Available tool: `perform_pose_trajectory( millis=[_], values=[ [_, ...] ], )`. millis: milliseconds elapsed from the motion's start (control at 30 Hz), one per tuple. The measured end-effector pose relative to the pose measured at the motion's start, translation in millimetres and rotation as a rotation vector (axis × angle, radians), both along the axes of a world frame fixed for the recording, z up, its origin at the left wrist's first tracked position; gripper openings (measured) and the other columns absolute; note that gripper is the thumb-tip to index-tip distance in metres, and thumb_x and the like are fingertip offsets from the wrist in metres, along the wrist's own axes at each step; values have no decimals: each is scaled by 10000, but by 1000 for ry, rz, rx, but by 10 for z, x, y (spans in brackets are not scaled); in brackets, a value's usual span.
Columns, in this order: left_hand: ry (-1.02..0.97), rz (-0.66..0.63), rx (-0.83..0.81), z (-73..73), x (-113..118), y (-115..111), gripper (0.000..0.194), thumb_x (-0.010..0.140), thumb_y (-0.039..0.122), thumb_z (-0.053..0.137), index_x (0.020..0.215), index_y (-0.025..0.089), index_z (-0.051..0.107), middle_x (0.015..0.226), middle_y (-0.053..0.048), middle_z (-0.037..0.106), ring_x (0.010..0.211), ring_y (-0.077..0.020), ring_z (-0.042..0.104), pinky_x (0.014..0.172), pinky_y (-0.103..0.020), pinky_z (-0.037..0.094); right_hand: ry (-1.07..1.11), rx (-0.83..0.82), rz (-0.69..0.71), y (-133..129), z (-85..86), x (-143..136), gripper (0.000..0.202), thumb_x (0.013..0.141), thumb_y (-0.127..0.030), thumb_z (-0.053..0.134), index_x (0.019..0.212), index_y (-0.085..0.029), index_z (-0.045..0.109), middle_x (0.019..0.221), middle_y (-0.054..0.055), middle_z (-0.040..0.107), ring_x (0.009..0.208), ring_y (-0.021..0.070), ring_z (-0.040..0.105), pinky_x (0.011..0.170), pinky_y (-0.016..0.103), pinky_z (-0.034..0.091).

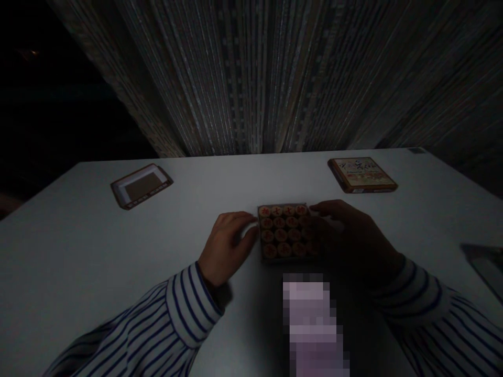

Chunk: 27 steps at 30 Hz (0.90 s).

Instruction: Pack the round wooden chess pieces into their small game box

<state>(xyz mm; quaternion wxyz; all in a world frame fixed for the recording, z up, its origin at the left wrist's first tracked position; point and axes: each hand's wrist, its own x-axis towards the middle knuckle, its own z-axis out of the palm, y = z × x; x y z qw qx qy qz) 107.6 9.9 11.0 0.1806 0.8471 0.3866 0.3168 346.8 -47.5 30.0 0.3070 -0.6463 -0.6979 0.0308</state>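
Note:
A square tray of round game pieces (280, 234) with red characters lies flat on the white table, its pieces set in rows. My left hand (230, 243) is at the tray's left edge, fingertips at its side, thumb and fingers apart. At the right side is my right hand (349, 235), in deep shadow; its fingers reach to the tray's upper right corner and darken the pieces there. Whether the right fingertips press on the tray is hard to see.
The white table (220, 180) extends around the tray. An open box lid or tray (143, 186) lies at the back left, a printed box (363, 174) at the back right. A flat item (487, 264) sits at the right edge. A pixelated patch covers the near middle; string curtains hang behind.

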Motion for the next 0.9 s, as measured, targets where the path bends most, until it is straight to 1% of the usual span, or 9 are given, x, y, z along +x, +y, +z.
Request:
perform_pose_trajectory(
  millis=[67, 133, 200, 267, 400, 500, 600, 800, 900],
  values=[
    [-2, 6, -27, -16, -4, 15, 257, 827, 285, 488, 1054, 194, 564, 1016, -63, 619, 978, -196, 528, 853, -429, 438, 96, -97, -40, -6, -5, 19, 264, 793, -279, 483, 1001, -176, 607, 840, 63, 670, 717, 170, 629, 604, 300, 535],
    [5, -9, -46, -26, -6, 20, 288, 829, 296, 480, 1091, 191, 539, 1060, -75, 605, 1010, -203, 520, 870, -442, 430, 195, -207, -35, -7, -12, 26, 289, 809, -287, 461, 1039, -181, 601, 828, 54, 685, 691, 161, 642, 575, 277, 543],
    [11, -46, -57, -29, -11, 12, 342, 819, 313, 491, 1144, 205, 500, 1118, -86, 578, 1049, -215, 507, 888, -460, 419, 269, -292, 5, -3, -11, 20, 303, 823, -290, 444, 1061, -189, 601, 866, 49, 695, 731, 164, 653, 602, 274, 553],
    [18, -93, -53, -28, -18, -7, 453, 778, 343, 546, 1205, 226, 446, 1180, -100, 539, 1090, -242, 485, 905, -491, 398, 303, -334, 44, 3, -5, 8, 307, 830, -285, 434, 1069, -195, 606, 922, 47, 693, 794, 171, 654, 662, 290, 556],
    [52, -168, -32, -18, -33, -58, 731, 654, 371, 672, 1290, 234, 337, 1225, -144, 494, 1122, -301, 454, 898, -546, 376, 316, -310, 116, 14, -7, -6, 309, 839, -272, 424, 1076, -206, 611, 991, 47, 679, 852, 181, 646, 724, 323, 550],
    [75, -184, -32, -12, -37, -82, 832, 604, 375, 708, 1310, 223, 296, 1225, -157, 487, 1123, -313, 449, 890, -555, 374, 285, -258, 127, 24, -24, -4, 295, 827, -244, 445, 1062, -216, 621, 975, 42, 684, 843, 188, 649, 717, 341, 553],
    [90, -184, -34, -14, -36, -86, 841, 601, 385, 706, 1313, 224, 287, 1227, -150, 484, 1129, -312, 447, 890, -556, 370, 262, -231, 121, 29, -30, -7, 289, 814, -221, 461, 1049, -219, 629, 929, 34, 697, 824, 190, 653, 702, 347, 557],
    [121, -184, -38, -22, -37, -76, 803, 622, 368, 695, 1298, 180, 306, 1216, -161, 492, 1129, -301, 449, 897, -545, 365, 280, -251, 144, 27, -8, -21, 296, 816, -211, 452, 1055, -221, 626, 931, 27, 697, 808, 181, 658, 675, 320, 561],
    [121, -185, -40, -29, -41, -73, 789, 627, 362, 691, 1296, 191, 308, 1221, -153, 491, 1129, -293, 450, 901, -542, 361, 248, -241, 133, 32, -17, -16, 298, 814, -206, 454, 1058, -206, 625, 940, 37, 695, 817, 183, 656, 691, 321, 557]
  ],
)
